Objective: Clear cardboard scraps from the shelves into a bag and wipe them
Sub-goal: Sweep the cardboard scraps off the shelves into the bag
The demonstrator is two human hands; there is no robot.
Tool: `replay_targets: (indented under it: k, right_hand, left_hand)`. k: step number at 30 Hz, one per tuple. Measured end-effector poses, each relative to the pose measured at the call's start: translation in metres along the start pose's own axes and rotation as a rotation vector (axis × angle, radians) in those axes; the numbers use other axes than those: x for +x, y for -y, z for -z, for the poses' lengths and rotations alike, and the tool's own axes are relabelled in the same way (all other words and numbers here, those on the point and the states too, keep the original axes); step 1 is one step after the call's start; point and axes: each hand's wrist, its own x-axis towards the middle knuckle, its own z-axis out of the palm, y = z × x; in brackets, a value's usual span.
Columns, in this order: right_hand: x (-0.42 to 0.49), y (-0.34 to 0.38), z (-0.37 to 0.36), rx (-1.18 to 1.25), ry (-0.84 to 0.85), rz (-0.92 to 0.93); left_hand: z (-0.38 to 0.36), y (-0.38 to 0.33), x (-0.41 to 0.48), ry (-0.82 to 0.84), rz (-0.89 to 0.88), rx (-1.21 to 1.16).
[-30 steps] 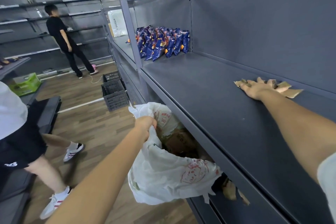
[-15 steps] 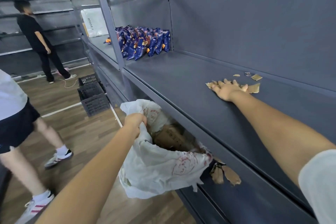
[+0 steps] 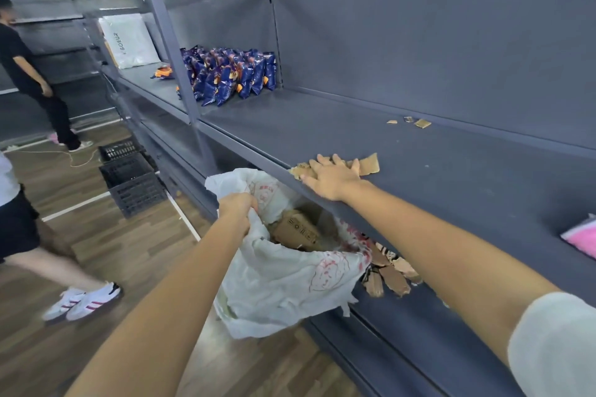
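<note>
Cardboard scraps (image 3: 367, 165) lie in a pile at the front edge of the grey shelf (image 3: 322, 132), directly above the mouth of the white plastic bag (image 3: 283, 284).

Hand state:
- The right hand (image 3: 332, 177) lies flat on the pile, fingers straight and spread, pressing the pieces to the shelf surface. It grasps nothing.
- The left hand (image 3: 237, 208) has its fingers curled round the bag rim and holds the mouth open just below the shelf edge.

Task status (a judgement):
- Done: the bag already contains larger cardboard pieces (image 3: 298, 230), so clearing is partly complete.
- In hand: the pile at the edge is placed to drop into the bag.
- Left on this shelf: three small scraps (image 3: 422, 123) at the rear, near the back panel and well apart from the right hand.
- Left below: torn pieces (image 3: 392, 277) on the lower shelf (image 3: 419, 316), just beside the bag.
- Wiping: nothing shows it has begun. A pink item (image 3: 580, 235) at the right edge of the shelf may be a cloth; this cannot be confirmed.

The blue snack packets (image 3: 232, 77) at the far end of the shelf are stock, not scrap.
</note>
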Motion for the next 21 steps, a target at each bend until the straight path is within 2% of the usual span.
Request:
replay_targets:
  k: [6, 10, 15, 18, 21]
  right_hand:
    - [-0.022, 0.034, -0.013, -0.129, -0.1, 0.081]
    - [-0.029, 0.045, -0.019, -0.254, -0.198, 0.105]
    - [-0.036, 0.054, -0.037, -0.456, -0.234, 0.217]
    - [-0.038, 0.056, -0.044, -0.493, -0.252, 0.293]
    - [-0.039, 0.059, -0.051, -0.412, -0.225, 0.377]
  left_hand:
    - [0.006, 0.006, -0.002, 0.031, -0.003, -0.076]
    - [0.01, 0.006, -0.003, 0.027, -0.026, -0.051]
    - [0.016, 0.008, -0.003, 0.074, -0.024, -0.016]
    - [0.017, 0.009, -0.003, 0.092, -0.028, -0.024]
    - [0.019, 0.01, -0.002, 0.104, -0.024, -0.02]
